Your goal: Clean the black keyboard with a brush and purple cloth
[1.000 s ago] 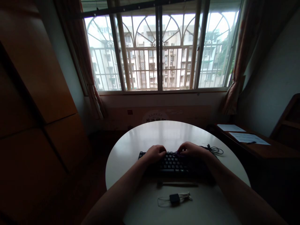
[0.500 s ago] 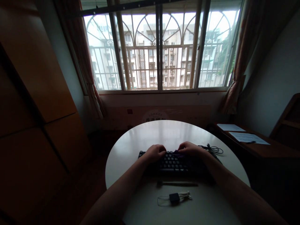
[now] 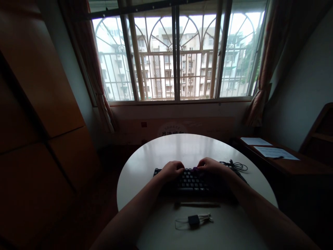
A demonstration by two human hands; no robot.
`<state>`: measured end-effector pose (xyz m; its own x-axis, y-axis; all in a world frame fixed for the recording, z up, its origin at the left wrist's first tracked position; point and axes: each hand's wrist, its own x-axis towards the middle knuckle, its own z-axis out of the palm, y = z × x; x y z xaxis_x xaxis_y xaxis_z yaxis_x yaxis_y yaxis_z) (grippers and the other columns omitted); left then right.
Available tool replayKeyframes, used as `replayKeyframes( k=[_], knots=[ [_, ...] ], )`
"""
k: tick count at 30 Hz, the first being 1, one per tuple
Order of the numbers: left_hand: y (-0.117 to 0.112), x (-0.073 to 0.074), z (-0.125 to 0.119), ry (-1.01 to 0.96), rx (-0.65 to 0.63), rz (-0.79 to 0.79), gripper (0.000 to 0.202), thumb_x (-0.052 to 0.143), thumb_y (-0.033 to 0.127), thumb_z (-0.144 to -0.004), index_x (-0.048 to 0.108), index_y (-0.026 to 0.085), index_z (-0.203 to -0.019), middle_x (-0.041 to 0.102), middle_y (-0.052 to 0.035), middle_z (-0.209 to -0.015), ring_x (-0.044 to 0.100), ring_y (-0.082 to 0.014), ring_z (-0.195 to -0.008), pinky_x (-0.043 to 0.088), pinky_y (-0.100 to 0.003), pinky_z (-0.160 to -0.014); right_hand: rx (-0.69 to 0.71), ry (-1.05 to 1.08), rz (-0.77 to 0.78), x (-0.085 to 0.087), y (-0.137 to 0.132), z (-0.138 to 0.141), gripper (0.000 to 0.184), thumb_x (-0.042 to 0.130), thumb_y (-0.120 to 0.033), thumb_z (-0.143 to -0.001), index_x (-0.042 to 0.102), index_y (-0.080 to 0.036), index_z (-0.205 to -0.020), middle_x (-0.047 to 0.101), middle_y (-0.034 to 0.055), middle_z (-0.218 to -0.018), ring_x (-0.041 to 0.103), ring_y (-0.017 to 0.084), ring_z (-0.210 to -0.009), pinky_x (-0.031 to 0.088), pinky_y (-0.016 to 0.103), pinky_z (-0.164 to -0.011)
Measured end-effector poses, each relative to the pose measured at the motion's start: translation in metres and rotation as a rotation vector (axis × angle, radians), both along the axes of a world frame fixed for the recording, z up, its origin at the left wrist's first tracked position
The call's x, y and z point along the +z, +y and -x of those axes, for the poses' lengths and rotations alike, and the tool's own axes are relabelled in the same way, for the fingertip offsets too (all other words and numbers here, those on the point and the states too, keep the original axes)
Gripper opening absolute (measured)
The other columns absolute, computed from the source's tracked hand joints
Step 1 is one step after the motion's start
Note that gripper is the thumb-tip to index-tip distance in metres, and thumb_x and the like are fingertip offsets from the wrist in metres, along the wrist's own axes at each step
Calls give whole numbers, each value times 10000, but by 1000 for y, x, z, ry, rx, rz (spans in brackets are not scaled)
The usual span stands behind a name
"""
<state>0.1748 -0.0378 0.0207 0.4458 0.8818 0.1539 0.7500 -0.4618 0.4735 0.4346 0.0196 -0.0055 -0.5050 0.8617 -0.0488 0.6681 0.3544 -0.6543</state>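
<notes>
A black keyboard (image 3: pixel 189 180) lies on the white round table, its ends partly covered by my hands and forearms. My left hand (image 3: pixel 172 170) is closed at the keyboard's back edge, with the thumb bent over the upper keys and the fingertips hidden. To the right of it, my right hand (image 3: pixel 210 164) pinches a small purple cloth (image 3: pixel 195 169) against the top row of keys. In front of the keyboard lies a thin brush (image 3: pixel 197 204) with a dark head. Nearer to me is a keycap puller (image 3: pixel 193 221) with wire loops and a dark block in the middle.
The white table (image 3: pixel 140 163) stands before a barred window (image 3: pixel 177 59). A coiled black cable (image 3: pixel 236 166) lies by my right forearm. To the right, a wooden desk (image 3: pixel 309 168) holds paper sheets (image 3: pixel 277 152) and a dark pen. A wooden cabinet (image 3: pixel 39 76) is on the left.
The purple cloth is bunched slightly smaller under my right fingers, which have shifted a little left. My left hand stays at the keyboard.
</notes>
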Motion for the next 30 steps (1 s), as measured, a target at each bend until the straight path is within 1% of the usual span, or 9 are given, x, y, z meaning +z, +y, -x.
replayKeyframes(
  k=[3,7,12,15,20,24,27,29,30],
  knots=[
    [1,-1,0,0,-3,5,290,517,356,-837,706,205,-996,700,-43,-1010,626,-194,-896,485,-269,-769,27,44,55,0,-1,-3,316,686,-418,-738,760,-178,-930,752,50,-901,678,211,-825,500,247,-715],
    [2,-2,0,-2,-6,-7,271,528,349,-836,709,212,-983,703,-37,-1009,625,-193,-905,480,-267,-783,9,65,70,2,-2,-3,315,712,-414,-717,768,-168,-905,754,60,-895,679,223,-828,503,255,-723],
    [1,-2,0,-9,-11,3,283,519,359,-845,705,211,-997,703,-37,-1010,627,-190,-901,477,-265,-780,-11,72,133,4,-1,-4,328,710,-416,-722,771,-162,-921,756,61,-891,680,218,-838,501,243,-725],
    [1,-1,0,-8,-7,7,280,520,358,-843,705,212,-996,702,-37,-1007,627,-193,-906,477,-269,-781,-20,63,128,4,-1,-3,327,708,-412,-722,771,-163,-925,756,59,-898,679,214,-840,498,239,-724],
    [3,-3,1,-21,-14,8,271,528,359,-839,704,209,-981,698,-40,-1001,626,-192,-894,481,-268,-773,-63,28,70,2,-1,0,302,661,-404,-759,770,-155,-890,755,66,-861,676,212,-801,485,238,-670],
    [5,-5,2,-34,-27,1,265,529,360,-838,702,212,-974,698,-37,-992,626,-188,-876,479,-267,-763,-67,5,10,-2,0,3,271,633,-370,-777,763,-151,-869,752,64,-839,672,204,-778,474,235,-646],
    [5,-5,1,-30,-26,-13,249,539,337,-828,706,207,-958,702,-37,-972,623,-190,-881,473,-265,-769,-87,13,-37,-4,0,5,272,630,-339,-780,745,-153,-941,747,69,-877,670,194,-777,480,230,-648],
    [4,-4,1,-24,-23,-17,240,544,324,-822,709,204,-949,704,-37,-968,622,-190,-883,471,-265,-772,-122,22,-100,-3,-1,6,295,649,-317,-763,726,-154,-997,741,75,-912,667,189,-776,486,230,-650],
    [4,-3,1,-23,-23,-17,240,543,323,-823,709,205,-950,704,-36,-973,621,-189,-886,470,-264,-772,-130,22,-139,-2,-2,6,292,659,-309,-753,726,-157,-993,738,76,-918,666,188,-774,487,231,-649]
  ],
)
